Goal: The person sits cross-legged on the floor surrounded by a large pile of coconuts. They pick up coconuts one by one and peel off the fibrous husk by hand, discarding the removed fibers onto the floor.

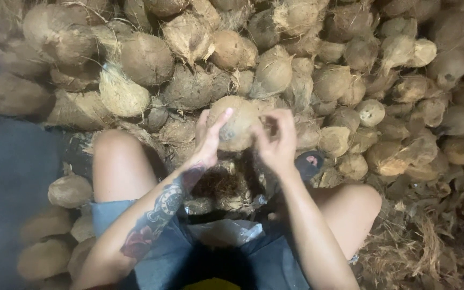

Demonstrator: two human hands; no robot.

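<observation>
I hold a brown, fibrous coconut (pixel 238 121) up in front of me between both hands. My left hand (pixel 209 138) grips its left side, thumb raised along the shell. My right hand (pixel 276 140) is on its right side, fingers curled at the husk fibres there. Below the coconut, between my bare knees, lies a heap of torn husk fibre (pixel 222 185).
A big pile of husked coconuts (pixel 296 64) fills the ground ahead and to the right. More coconuts (pixel 70 190) lie by my left thigh. Loose dry husk (pixel 420 241) covers the floor at the right. A dark sandal (pixel 308 164) shows by my right knee.
</observation>
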